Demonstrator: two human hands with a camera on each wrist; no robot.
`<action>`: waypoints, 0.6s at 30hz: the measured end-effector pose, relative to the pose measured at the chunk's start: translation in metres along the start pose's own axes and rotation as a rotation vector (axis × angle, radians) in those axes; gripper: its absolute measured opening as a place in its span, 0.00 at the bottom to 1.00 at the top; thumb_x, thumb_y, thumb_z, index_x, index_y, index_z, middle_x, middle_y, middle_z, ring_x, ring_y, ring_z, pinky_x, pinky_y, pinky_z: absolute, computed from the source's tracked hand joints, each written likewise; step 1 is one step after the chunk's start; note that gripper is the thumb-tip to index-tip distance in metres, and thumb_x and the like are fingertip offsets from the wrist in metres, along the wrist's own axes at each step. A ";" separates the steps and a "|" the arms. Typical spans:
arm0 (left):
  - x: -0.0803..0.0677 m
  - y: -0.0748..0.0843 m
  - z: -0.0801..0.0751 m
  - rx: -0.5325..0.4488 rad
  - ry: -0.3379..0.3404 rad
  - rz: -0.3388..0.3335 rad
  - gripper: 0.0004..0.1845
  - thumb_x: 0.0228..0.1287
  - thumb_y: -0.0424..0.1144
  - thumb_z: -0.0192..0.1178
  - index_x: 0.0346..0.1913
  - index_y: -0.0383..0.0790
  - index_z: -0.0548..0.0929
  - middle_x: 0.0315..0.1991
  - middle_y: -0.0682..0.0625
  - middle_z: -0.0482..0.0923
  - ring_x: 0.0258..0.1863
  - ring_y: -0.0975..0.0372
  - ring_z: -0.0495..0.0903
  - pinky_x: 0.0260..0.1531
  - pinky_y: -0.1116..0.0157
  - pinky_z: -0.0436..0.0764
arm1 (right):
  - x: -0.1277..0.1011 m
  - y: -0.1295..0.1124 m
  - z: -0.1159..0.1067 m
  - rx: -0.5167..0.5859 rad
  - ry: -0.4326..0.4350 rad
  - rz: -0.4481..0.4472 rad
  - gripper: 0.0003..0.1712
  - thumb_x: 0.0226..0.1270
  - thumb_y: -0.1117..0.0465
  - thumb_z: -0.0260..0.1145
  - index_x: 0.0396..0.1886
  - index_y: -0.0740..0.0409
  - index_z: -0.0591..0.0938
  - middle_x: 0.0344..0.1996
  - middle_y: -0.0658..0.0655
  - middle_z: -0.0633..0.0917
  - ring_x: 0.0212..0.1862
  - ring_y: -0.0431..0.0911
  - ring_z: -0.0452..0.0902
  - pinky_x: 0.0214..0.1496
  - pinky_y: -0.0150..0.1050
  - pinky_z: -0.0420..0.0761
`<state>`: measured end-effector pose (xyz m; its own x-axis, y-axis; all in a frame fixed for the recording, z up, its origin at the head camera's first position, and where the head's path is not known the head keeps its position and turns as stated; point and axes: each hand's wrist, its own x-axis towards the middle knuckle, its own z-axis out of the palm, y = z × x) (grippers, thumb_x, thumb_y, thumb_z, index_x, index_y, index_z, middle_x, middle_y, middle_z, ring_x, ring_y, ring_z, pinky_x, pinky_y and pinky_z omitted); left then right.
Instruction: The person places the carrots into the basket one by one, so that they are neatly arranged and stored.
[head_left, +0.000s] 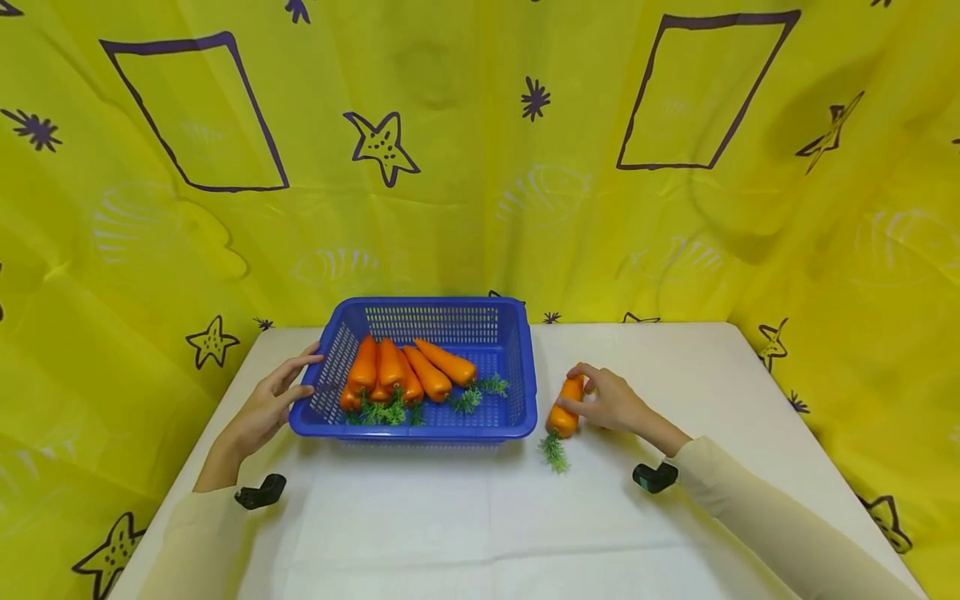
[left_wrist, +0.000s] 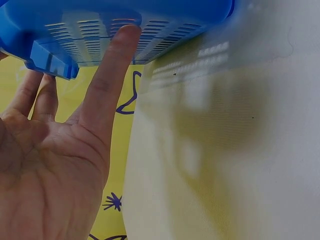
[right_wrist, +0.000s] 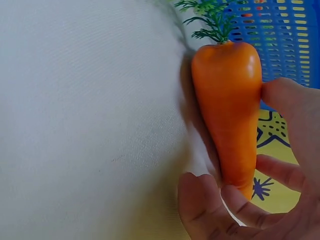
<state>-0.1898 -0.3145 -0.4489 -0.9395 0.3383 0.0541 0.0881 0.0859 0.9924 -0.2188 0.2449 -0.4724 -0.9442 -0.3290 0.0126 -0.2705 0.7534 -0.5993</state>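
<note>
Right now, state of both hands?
Left hand: open, fingers touching the blue plastic mesh basket.
Right hand: holding the orange toy carrot.

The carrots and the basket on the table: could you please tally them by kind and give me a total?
Carrots in the blue basket: 5, as far as the overlap lets me tell.
Carrots outside it: 1, the loose carrot gripped by the right hand.
Baskets: 1, touched on its side by the left hand.
Total: 7 things.
</note>
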 end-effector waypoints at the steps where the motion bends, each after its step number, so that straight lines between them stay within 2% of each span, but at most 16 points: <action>1: 0.000 0.000 0.000 -0.005 0.001 -0.001 0.28 0.80 0.32 0.52 0.78 0.39 0.62 0.85 0.50 0.37 0.67 0.74 0.65 0.53 0.64 0.84 | 0.000 0.000 0.000 0.012 -0.009 0.004 0.32 0.65 0.45 0.73 0.61 0.59 0.79 0.41 0.63 0.82 0.39 0.53 0.75 0.34 0.39 0.72; 3: 0.000 0.000 0.000 -0.014 0.004 -0.002 0.27 0.80 0.32 0.52 0.78 0.39 0.63 0.85 0.50 0.37 0.65 0.76 0.67 0.52 0.64 0.85 | 0.000 -0.001 -0.001 0.041 -0.030 0.020 0.33 0.66 0.45 0.73 0.63 0.60 0.78 0.43 0.64 0.83 0.37 0.52 0.75 0.33 0.39 0.72; 10: 0.000 0.000 0.001 -0.030 0.004 -0.001 0.27 0.80 0.31 0.52 0.77 0.39 0.63 0.85 0.50 0.37 0.64 0.75 0.70 0.51 0.63 0.85 | 0.001 -0.009 -0.001 0.267 -0.114 0.159 0.36 0.66 0.51 0.75 0.69 0.60 0.74 0.49 0.69 0.79 0.23 0.49 0.81 0.26 0.42 0.87; 18: 0.001 0.000 0.002 -0.012 0.009 -0.021 0.27 0.80 0.34 0.51 0.78 0.41 0.63 0.85 0.52 0.37 0.64 0.73 0.69 0.51 0.62 0.85 | 0.004 -0.012 -0.001 0.444 -0.178 0.196 0.35 0.67 0.62 0.73 0.71 0.63 0.72 0.49 0.70 0.77 0.33 0.52 0.85 0.32 0.49 0.89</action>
<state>-0.1898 -0.3127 -0.4487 -0.9440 0.3281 0.0346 0.0646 0.0813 0.9946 -0.2194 0.2348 -0.4646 -0.9121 -0.3272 -0.2470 0.0503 0.5087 -0.8595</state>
